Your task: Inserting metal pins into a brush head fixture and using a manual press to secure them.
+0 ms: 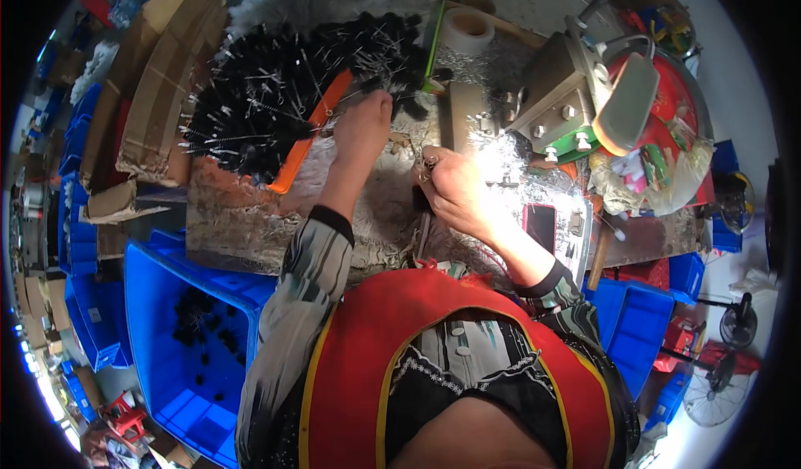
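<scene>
A large heap of black bristle brushes (259,93) with thin twisted-wire stems lies on the workbench at the far left. My left hand (365,127) is closed at the right side of this heap, just past an orange strip (310,135) that stands along it. What its fingers grip is hidden. Nearer to me, my right hand (457,187) is closed, with small wire loops showing at its fingertips and a dark bristly end below them, seemingly a black brush (420,199). Right of that hand stands a bench machine (555,93) under a bright light.
A roll of tape (467,31) stands at the back. A dark phone (540,225) lies right of my right forearm, near a hammer (599,252). Blue bins (138,327) stand below the bench on both sides; the left one holds several black brushes. A cardboard box (163,85) borders the heap.
</scene>
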`<action>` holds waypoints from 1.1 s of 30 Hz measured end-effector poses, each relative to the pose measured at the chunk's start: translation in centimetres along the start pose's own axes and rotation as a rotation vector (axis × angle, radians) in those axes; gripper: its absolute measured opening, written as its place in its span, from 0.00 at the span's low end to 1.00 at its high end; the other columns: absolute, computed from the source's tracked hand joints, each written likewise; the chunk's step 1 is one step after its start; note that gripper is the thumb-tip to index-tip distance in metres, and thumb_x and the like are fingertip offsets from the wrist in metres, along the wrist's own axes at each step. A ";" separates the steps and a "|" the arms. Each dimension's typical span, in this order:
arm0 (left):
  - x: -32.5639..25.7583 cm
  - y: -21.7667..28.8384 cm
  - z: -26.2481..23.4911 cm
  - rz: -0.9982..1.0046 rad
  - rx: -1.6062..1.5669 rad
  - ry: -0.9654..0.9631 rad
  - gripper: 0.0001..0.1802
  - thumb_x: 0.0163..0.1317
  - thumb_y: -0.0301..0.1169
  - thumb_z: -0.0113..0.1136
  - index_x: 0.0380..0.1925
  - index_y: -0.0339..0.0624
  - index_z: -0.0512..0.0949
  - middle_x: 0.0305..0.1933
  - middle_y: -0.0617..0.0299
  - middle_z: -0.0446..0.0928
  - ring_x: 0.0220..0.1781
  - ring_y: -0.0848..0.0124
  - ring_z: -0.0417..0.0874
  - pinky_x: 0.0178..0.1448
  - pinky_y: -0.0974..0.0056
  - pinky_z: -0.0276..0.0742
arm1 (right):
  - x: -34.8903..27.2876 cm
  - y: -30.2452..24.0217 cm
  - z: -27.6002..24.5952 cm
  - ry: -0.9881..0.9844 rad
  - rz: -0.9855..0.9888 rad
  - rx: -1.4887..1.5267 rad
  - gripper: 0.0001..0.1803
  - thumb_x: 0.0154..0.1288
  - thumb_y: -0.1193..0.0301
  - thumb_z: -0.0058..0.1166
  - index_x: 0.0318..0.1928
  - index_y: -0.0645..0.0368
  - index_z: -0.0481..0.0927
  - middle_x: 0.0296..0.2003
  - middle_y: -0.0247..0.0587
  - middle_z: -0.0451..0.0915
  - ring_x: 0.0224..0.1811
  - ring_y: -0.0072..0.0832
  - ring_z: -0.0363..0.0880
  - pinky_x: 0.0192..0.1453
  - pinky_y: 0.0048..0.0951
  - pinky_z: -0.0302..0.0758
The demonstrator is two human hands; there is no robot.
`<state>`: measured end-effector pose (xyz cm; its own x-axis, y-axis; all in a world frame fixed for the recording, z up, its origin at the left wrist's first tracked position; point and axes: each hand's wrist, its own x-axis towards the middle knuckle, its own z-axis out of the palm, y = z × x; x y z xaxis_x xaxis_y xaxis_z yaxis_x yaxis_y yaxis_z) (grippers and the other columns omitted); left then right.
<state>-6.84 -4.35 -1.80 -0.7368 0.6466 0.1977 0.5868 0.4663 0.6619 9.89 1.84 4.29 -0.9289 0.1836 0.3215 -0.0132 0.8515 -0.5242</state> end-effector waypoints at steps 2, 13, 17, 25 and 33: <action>2.2 0.6 1.5 -0.052 0.076 -0.021 0.11 0.60 0.40 0.47 0.37 0.50 0.75 0.37 0.55 0.79 0.43 0.54 0.78 0.44 0.53 0.73 | -0.9 0.8 -0.1 -0.018 0.049 0.110 0.04 0.58 0.79 0.45 0.26 0.63 0.67 0.22 0.46 0.67 0.27 0.40 0.69 0.32 0.36 0.64; 1.8 -0.5 3.0 -0.077 0.262 -0.227 0.16 0.54 0.46 0.52 0.35 0.49 0.73 0.35 0.53 0.78 0.41 0.52 0.77 0.43 0.52 0.70 | -2.1 2.8 0.2 0.181 0.147 0.186 0.11 0.58 0.77 0.47 0.20 0.65 0.66 0.21 0.46 0.64 0.24 0.42 0.67 0.30 0.37 0.64; 1.4 0.9 2.0 -0.203 0.209 -0.223 0.17 0.55 0.48 0.51 0.35 0.48 0.74 0.36 0.55 0.78 0.42 0.53 0.77 0.44 0.51 0.70 | -1.5 1.6 -2.4 0.268 0.235 0.367 0.11 0.63 0.72 0.44 0.24 0.63 0.72 0.21 0.42 0.70 0.25 0.35 0.70 0.32 0.33 0.66; 3.0 1.2 3.1 -0.280 0.210 -0.280 0.24 0.49 0.50 0.56 0.41 0.46 0.77 0.42 0.53 0.79 0.47 0.54 0.78 0.52 0.53 0.71 | -4.1 2.9 -2.4 0.302 0.330 0.289 0.09 0.62 0.72 0.44 0.27 0.59 0.75 0.27 0.41 0.72 0.31 0.34 0.71 0.37 0.31 0.67; 0.7 -0.4 0.9 -0.304 0.278 -0.379 0.16 0.46 0.40 0.56 0.33 0.44 0.78 0.36 0.53 0.79 0.42 0.57 0.79 0.44 0.57 0.73 | -6.0 4.6 -1.1 0.263 0.372 0.136 0.04 0.59 0.75 0.46 0.31 0.58 0.75 0.29 0.42 0.73 0.32 0.35 0.71 0.37 0.32 0.67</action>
<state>-7.30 -3.63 -2.59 -0.7445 0.6061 -0.2799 0.4712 0.7741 0.4228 15.87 5.20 0.83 -0.7546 0.5971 0.2721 0.2378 0.6354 -0.7347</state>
